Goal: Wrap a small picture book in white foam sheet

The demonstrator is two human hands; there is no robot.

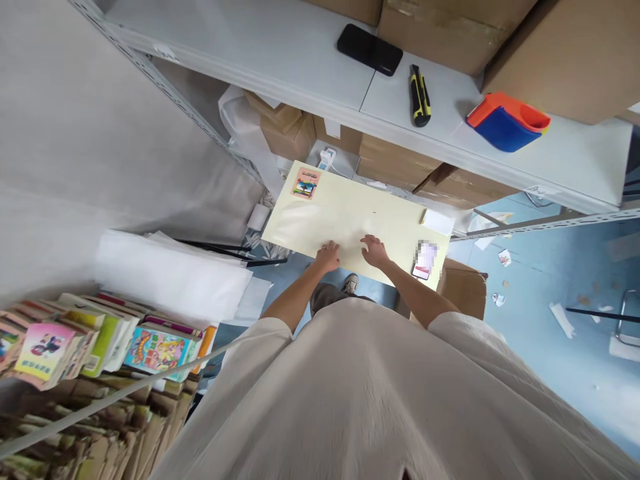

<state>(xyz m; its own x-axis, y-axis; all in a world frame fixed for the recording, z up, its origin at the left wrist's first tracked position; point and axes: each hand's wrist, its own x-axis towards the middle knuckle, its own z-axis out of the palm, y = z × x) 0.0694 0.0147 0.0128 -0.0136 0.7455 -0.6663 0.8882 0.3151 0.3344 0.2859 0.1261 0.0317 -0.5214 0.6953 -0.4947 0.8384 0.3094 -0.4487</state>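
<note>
A pale yellow table top (345, 213) lies in front of me. My left hand (328, 255) rests at its near edge, fingers bent and holding nothing that I can see. To the right, my right hand (374, 251) is over the surface with its fingers apart and nothing in them. A small pink booklet with a coloured picture (306, 184) lies at the far left corner. Near the right edge is a phone (425, 260) with a lit screen, partly blurred out. Behind it sits a white rectangular item (438, 221), perhaps paper.
Above the table, a grey metal shelf (280, 67) holds a black phone (370, 49), a yellow-black box cutter (420, 97) and an orange-blue tape dispenser (507, 122). Cardboard boxes (395, 160) fill the lower level. Stacked books (157, 348) and white sheets (175, 277) are at left. Scraps litter the blue floor (535, 293).
</note>
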